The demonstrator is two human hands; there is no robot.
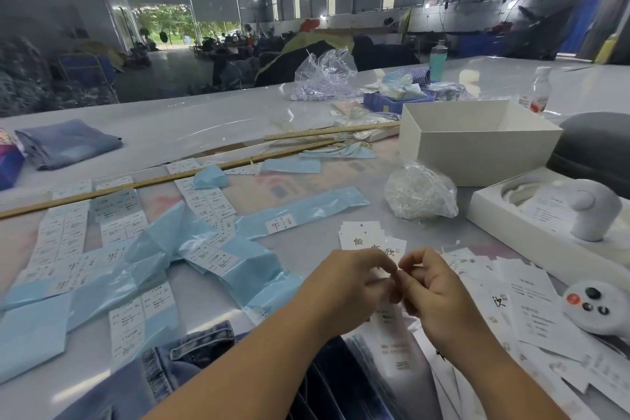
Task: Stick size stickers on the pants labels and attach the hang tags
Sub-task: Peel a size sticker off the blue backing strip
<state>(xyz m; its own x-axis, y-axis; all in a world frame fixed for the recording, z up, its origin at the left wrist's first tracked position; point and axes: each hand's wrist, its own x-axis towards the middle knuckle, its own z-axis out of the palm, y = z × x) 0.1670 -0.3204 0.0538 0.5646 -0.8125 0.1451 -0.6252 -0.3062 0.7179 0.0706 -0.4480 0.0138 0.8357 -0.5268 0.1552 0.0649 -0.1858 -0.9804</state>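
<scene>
Head view: the left hand (344,286) and right hand (433,290) are brought together near the front edge of the tabletop (211,123), fingertips curled and meeting over a white hang tag (388,327). The tag is seen hanging below the fingertips; what exactly is pinched cannot be told. Denim pants (177,368) lie at the front edge, beneath the forearms. More hang tags (531,303) are spread just right of the hands, some printed with brushed black Chinese characters. Size sticker sheets (126,225) on blue backing lie to the left; "1103#" can be read.
</scene>
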